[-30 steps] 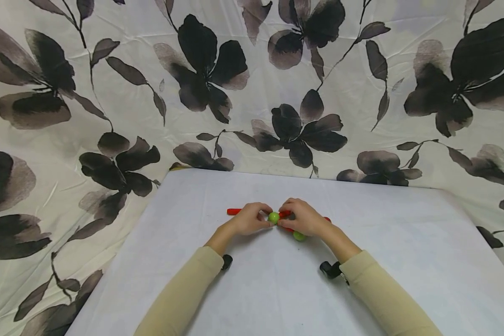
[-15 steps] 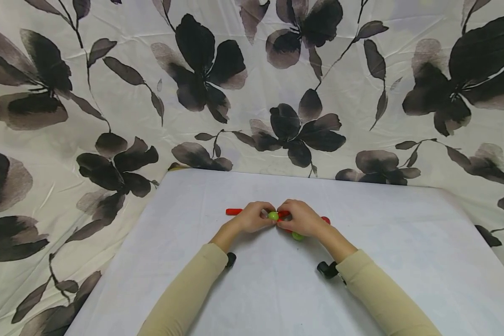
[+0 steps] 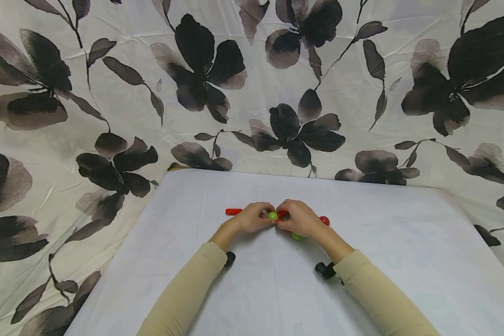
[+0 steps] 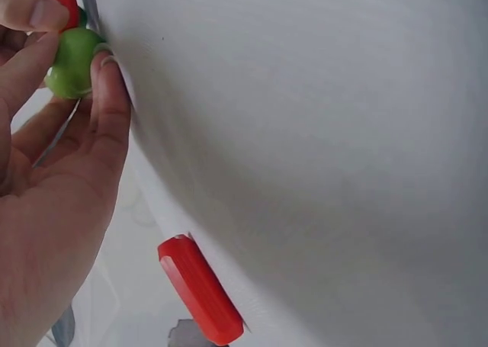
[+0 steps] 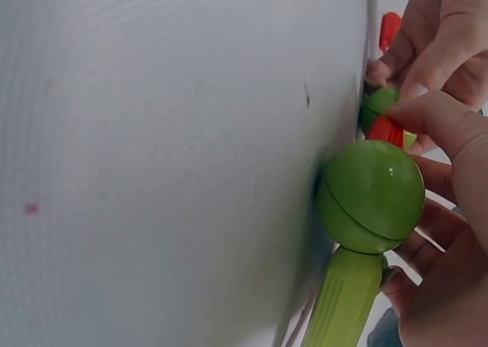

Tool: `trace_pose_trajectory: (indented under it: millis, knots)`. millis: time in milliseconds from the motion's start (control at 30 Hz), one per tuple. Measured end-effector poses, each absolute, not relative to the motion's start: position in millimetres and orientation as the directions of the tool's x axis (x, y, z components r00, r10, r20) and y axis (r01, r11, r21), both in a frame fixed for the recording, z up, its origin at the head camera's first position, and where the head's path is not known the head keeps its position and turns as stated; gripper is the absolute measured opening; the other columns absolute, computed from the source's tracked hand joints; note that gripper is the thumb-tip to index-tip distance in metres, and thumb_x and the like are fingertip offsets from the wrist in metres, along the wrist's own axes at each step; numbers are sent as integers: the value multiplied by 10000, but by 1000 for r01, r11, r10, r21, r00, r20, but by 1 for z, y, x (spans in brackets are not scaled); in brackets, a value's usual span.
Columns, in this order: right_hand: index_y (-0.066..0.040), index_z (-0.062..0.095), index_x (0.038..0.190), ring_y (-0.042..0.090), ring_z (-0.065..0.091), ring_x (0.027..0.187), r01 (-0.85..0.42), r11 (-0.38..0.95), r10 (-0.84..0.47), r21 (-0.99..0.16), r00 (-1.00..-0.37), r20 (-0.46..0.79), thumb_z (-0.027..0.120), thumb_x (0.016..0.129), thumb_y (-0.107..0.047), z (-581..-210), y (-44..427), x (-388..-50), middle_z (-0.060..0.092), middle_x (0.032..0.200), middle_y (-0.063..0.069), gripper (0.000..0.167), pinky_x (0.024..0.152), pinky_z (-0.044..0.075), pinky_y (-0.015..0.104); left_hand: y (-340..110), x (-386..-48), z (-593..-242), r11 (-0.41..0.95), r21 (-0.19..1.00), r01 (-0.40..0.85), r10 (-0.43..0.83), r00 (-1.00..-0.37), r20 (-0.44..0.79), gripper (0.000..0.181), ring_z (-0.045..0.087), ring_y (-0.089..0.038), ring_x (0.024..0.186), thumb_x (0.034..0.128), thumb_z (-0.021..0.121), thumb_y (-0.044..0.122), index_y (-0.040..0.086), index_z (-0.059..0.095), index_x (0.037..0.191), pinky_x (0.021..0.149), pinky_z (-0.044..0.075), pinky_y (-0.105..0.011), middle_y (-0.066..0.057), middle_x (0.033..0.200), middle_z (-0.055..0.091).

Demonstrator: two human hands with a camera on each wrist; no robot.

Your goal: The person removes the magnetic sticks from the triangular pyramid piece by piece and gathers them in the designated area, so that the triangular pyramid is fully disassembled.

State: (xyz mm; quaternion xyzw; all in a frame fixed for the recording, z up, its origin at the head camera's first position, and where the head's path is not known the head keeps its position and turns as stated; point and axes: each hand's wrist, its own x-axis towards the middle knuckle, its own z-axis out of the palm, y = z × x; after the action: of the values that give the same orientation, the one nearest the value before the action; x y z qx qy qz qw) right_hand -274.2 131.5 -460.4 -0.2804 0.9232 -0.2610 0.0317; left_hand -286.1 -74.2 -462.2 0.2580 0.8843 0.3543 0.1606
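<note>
My left hand (image 3: 252, 218) pinches a small green ball (image 4: 75, 63) between thumb and fingers. Against that ball, my right hand (image 3: 301, 218) grips a short red rod (image 5: 386, 131) with its thumb and fingertips; whether the rod sits inside the ball is hidden. The red rod runs between this ball and a second green ball (image 5: 371, 196), from which a light green rod (image 5: 345, 300) extends in the right wrist view. A red ball (image 3: 324, 220) shows just past my right wrist, and how it connects is hidden.
A loose red rod (image 4: 200, 290) lies on the white-covered table (image 3: 252, 289), left of my left hand. Behind the table hangs a floral cloth (image 3: 243, 93). Black wrist cameras (image 3: 325, 270) sit under both wrists.
Both hands draw slightly closer together, with the green ball and red rod still held between them. The red ball beside my right wrist shows more than before.
</note>
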Motion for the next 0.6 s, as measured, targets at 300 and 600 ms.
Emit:
trace_pose_trajectory:
  millis: [300, 600]
  knots:
    - [-54, 750, 1105, 226, 648, 978, -486, 707, -507, -514, -855, 112, 778, 856, -156, -463, 130, -274, 714, 1074, 60, 270, 922, 524, 431, -76, -285, -462, 615, 705, 352, 580, -808, -102, 252, 603, -160, 924, 988, 687, 143, 62, 653, 1223, 863, 493, -303, -67, 1162, 664]
    - [-54, 757, 1101, 229, 651, 998, -484, 691, -505, -537, -855, 121, 771, 875, -132, -466, 132, -275, 718, 1080, 66, 240, 935, 523, 434, -77, -286, -464, 632, 702, 328, 572, -809, -137, 260, 590, -173, 989, 997, 678, 169, 91, 654, 1244, 912, 483, -333, -43, 1186, 655]
